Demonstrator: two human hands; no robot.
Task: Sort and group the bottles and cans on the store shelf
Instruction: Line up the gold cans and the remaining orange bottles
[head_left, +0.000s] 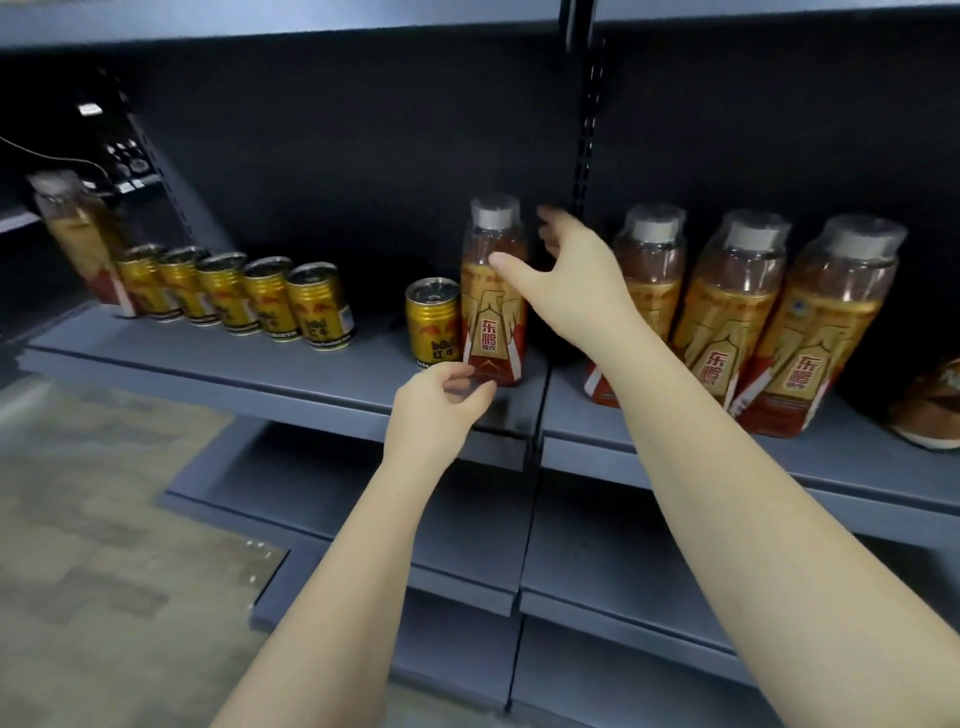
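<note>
An amber drink bottle (493, 317) with a grey cap and a gold-red label stands at the front of the grey shelf (208, 371). My right hand (566, 280) wraps its upper part, thumb on the front and fingers behind. My left hand (441, 402) pinches the bottle's base from below-left. A single gold can (432, 322) stands touching the bottle's left side. Several more gold cans (234, 296) form a row further left, with another bottle (78, 244) at the row's far end. Three matching bottles (727, 312) stand grouped to the right.
A dark upright post (587, 130) divides the shelf bays behind my right hand. A partly cut-off brown and white item (930, 410) lies at the far right of the shelf. Lower grey shelves (363, 499) step out below. A tiled floor (104, 519) lies to the left.
</note>
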